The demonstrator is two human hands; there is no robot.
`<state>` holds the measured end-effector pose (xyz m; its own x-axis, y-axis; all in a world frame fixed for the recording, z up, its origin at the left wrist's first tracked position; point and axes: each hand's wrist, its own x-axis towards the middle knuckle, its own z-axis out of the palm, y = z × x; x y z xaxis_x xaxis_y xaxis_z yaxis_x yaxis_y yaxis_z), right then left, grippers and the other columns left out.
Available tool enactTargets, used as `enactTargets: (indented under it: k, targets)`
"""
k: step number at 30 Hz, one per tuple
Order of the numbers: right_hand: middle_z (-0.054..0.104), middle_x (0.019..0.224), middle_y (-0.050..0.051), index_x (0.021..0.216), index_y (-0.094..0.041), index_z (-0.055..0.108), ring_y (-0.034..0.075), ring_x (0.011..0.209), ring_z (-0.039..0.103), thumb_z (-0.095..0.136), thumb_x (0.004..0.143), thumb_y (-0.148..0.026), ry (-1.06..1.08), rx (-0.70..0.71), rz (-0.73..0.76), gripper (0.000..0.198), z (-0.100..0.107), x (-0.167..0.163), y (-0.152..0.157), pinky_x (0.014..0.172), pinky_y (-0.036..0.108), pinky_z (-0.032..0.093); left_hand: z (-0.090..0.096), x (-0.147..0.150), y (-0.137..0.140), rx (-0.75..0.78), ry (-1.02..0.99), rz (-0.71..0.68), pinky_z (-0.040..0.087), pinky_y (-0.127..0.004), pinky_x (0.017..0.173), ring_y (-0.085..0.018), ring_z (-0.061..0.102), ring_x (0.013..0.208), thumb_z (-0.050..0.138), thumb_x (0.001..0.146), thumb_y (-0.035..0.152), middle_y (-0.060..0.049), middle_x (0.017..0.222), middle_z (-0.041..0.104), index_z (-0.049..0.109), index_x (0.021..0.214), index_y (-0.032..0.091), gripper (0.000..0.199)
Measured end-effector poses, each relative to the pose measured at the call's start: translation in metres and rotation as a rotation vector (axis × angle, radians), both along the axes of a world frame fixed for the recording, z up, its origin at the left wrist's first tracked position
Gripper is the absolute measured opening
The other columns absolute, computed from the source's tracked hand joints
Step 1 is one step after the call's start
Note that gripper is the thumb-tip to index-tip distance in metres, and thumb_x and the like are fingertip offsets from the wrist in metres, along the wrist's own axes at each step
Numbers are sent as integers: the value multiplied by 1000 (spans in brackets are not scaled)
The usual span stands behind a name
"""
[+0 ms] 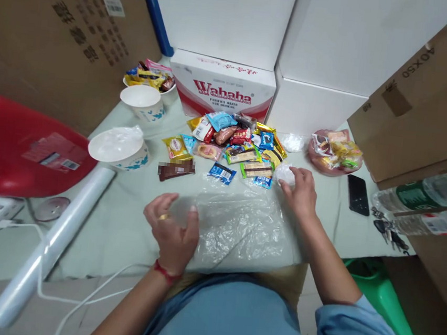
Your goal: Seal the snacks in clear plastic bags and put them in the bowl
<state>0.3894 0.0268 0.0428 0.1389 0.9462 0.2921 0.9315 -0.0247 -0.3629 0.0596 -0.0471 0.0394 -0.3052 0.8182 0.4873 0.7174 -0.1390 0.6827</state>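
Note:
My left hand (172,231), with a ring and a red wrist band, hovers over the table's near part, thumb and fingers apart, holding nothing. Beside it a sheet of clear plastic film (244,233) lies spread and wrinkled along the front of the table. My right hand (302,193) has its thumb and fingers round a whitish, crumpled ball of clear plastic (284,174). Just left of that ball is a pile of wrapped snacks (234,137). A dark brown snack bar (176,170) and a blue packet (222,173) lie at the pile's near side.
Paper bowls (142,103) stand at left, the nearer bowl (118,147) holding clear plastic. A film-wrapped bowl of snacks (335,152), a phone (358,194), keys (391,233) and bottles (426,192) are at right. A film roll (52,243) lies left; a Wahaba-style carton (223,88) stands behind.

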Motion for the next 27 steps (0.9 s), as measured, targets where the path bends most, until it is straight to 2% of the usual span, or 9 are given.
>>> enactTargets:
  k: [3,5,9,13,15,19,23,25,27]
  targets:
    - [55,150,18,150,-22,60,40,128,50,69,94,-43,-166,-145,40,60,-8,7,24,97,52,54,-3,3,-5,-90,208,-244,35,-53,118,-31,60,130,49,102,36,-14,119,72,69,112,22,26]
    - [59,147,18,149,-24,61,40,126,49,64,96,-34,-220,-194,69,54,-9,12,32,94,51,55,-15,0,-4,-235,342,-336,28,-58,123,-33,56,140,44,104,36,-16,139,70,70,125,22,36]
    - [67,136,18,142,-21,67,39,120,54,50,99,-26,-254,-172,53,47,9,29,44,97,52,52,-38,-10,-3,-405,521,-351,16,-70,127,-35,45,153,39,106,37,-18,167,46,54,155,21,54]
    - [65,139,22,146,-14,61,41,128,54,42,103,-30,-272,17,-61,50,35,40,75,109,59,42,-43,-13,-5,-432,577,-353,14,-72,127,-35,42,156,38,107,38,-15,168,43,49,159,23,56]
    - [60,146,24,150,-14,57,43,136,49,45,103,-33,-302,-8,-74,51,44,32,97,114,64,36,-43,-12,-6,-433,582,-354,14,-71,128,-34,42,156,38,107,38,-15,168,43,49,160,24,56]
    - [45,160,26,154,-13,50,45,144,42,63,98,-37,-311,-155,43,63,57,-26,134,116,63,36,-44,-12,-5,-427,581,-351,13,-71,129,-34,42,156,41,106,37,-14,169,41,49,159,25,55]
    - [58,147,23,150,-12,54,36,132,51,56,105,-42,-238,-78,364,54,57,-128,162,111,49,46,-45,-13,-5,-421,589,-352,14,-72,128,-34,42,156,43,106,36,-14,168,43,50,159,23,55]
    - [61,142,23,149,-10,53,37,131,49,62,102,-45,-251,-48,405,59,53,-174,177,108,49,48,-43,-13,-6,-422,592,-350,16,-72,128,-35,44,155,44,106,36,-15,168,44,50,159,23,55]
    - [62,139,24,145,-8,55,37,129,50,63,101,-35,-288,-58,407,53,50,-203,191,104,47,50,-41,-13,-6,-423,594,-350,18,-72,128,-35,45,154,44,106,36,-15,167,44,51,158,23,54]
